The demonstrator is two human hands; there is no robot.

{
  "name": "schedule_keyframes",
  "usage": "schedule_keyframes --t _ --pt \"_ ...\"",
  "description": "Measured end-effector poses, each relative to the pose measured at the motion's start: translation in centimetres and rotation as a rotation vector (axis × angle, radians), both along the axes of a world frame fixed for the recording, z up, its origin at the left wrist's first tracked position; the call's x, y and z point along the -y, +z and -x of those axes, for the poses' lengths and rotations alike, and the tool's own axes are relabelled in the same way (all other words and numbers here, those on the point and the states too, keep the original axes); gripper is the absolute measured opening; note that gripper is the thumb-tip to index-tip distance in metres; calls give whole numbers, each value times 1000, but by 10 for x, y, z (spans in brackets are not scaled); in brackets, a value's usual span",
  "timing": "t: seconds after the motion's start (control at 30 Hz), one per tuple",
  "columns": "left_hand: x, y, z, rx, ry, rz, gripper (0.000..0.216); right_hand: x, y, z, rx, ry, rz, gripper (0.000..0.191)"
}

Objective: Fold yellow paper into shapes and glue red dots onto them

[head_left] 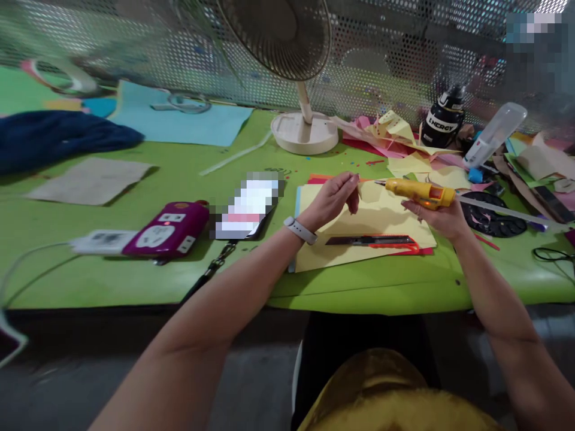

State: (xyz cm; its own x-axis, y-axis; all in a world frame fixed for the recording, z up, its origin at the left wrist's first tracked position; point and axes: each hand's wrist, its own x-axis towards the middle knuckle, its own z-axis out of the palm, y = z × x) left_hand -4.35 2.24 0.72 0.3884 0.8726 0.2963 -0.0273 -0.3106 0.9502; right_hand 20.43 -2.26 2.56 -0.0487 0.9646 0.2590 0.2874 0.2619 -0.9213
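Note:
My right hand [438, 218] is wrapped around a yellow hot glue gun [420, 193], whose small orange light glows. A long translucent glue stick [503, 209] sticks out of its back, and the nozzle points left. Just short of the nozzle tip, my left hand [336, 197] is closed in a pinch, wearing a pale wristband [300, 230]. What its fingertips hold is too small to make out. Beneath both hands lie yellow paper sheets [314, 254], with an orange utility knife [381, 240] resting on them, its dark blade pointing left.
A white fan [305, 134] stands at the back. Left of the papers are a phone [249, 206] and a purple power socket [168, 230]. Paper scraps [395, 134], a black jar [442, 123] and a clear bottle [496, 134] crowd the back right. The table's front edge [350, 302] is close.

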Motion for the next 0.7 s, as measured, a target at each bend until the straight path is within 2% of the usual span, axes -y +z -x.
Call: schedule_keyframes --t 0.17,0.4,0.7 --pt "2 2 0 -53 34 -55 50 0 -10 2 42 71 21 34" --pt "4 1 -1 -89 50 -122 51 -1 -16 4 138 5 -51 33" --pt "7 2 -2 -135 80 -171 45 0 -14 8 50 21 -16 32"
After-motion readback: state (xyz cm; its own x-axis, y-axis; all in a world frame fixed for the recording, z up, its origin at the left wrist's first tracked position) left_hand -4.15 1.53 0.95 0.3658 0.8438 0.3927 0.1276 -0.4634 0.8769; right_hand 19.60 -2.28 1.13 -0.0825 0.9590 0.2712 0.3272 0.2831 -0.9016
